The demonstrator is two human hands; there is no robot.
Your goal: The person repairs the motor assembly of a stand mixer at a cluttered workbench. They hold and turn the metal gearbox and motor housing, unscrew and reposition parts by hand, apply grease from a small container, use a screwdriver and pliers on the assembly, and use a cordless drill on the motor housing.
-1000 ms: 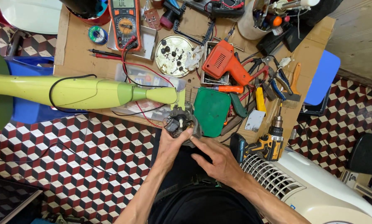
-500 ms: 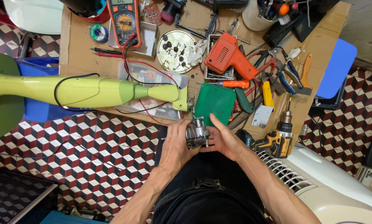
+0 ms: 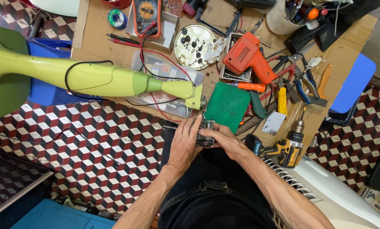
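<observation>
I am holding a small dark metal motor part [image 3: 206, 132] between both hands, just off the near edge of the workbench [image 3: 113, 53] and above my lap. My left hand [image 3: 184, 144] is wrapping the part from the left, fingers curled around its side and pressing against it. My right hand [image 3: 224, 139] is closing on it from the right, fingers bent over the top and thumb tucked underneath; the two hands are touching each other around the part, so most of it is hidden and I cannot tell its exact shape.

Just beyond the part, a green plastic cover [image 3: 227, 106] is lying flat at the bench edge. To its left, the lime-green appliance body [image 3: 101, 79] is lying on its side across the bench, its narrow end pointing toward the green cover, a black cord [image 3: 77, 68] looping over it. An orange-handled screwdriver [image 3: 246, 86] is lying just behind the green cover, and the orange soldering gun [image 3: 248, 57] is sitting behind that. A round tin lid with small screws and parts [image 3: 194, 46] is sitting near the bench middle, beside a multimeter [image 3: 147, 12] with red and black leads. Pliers and cutters [image 3: 302, 82] are scattered on the right side. A yellow-and-black cordless drill [image 3: 285, 148] is standing near my right forearm, just beside a white ribbed appliance housing [image 3: 325, 186]. The floor [image 3: 92, 157] below is tiled in a red, white and black cube pattern.
</observation>
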